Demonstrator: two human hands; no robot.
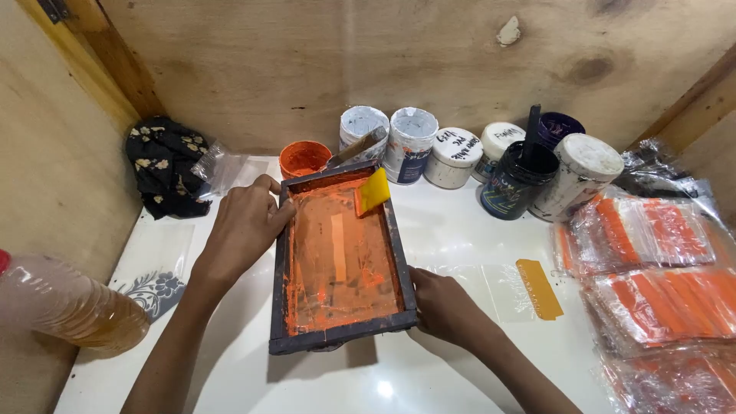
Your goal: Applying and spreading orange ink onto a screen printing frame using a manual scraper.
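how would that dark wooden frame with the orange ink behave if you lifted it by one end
The frame looks rigid: thick dark wooden rails, so it would likely lift in one piece without flexing. The yellow squeegee leans loose inside, so tilting would probably slide it. Wet-looking orange ink coats the rails, so the left hand and right hand may find it slippery.

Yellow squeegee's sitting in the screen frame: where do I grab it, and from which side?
Grip the yellow squeegee by its upper edge, coming from above. It leans at the far right corner of the dark screen frame, lower edge in the orange ink, so the top is likely the cleanest part. The left hand holds the frame's left rail and the right hand its near right corner, leaving that corner unobstructed.
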